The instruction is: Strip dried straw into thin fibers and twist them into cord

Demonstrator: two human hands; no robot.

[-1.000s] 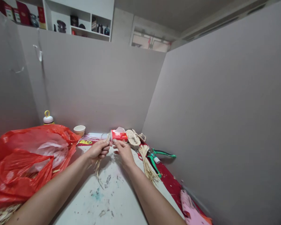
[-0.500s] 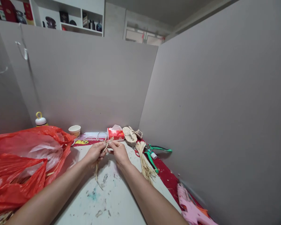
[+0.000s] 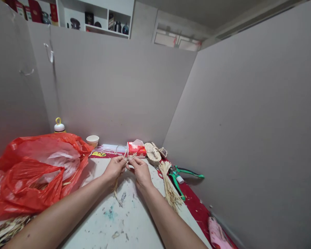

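Observation:
Over the far half of the white board, my left hand pinches a thin bundle of straw strands, whose loose ends hang down below the palm. My right hand is closed on the upper end of the same strands, its fingertips almost touching those of the left. Short strand tips poke up between the two hands. The exact way the strands cross is hidden by the fingers. To the right of my right hand lies a larger bundle of pale straw.
A red plastic bag fills the left side, with dry straw below it. Behind my hands stand a paper cup, a tissue pack and woven straw soles. Green-handled pliers and a pink glue gun lie right.
The view has swung a little to the left, so everything sits further right in the picture. Both hands keep hold of the strands, with only slight finger movement.

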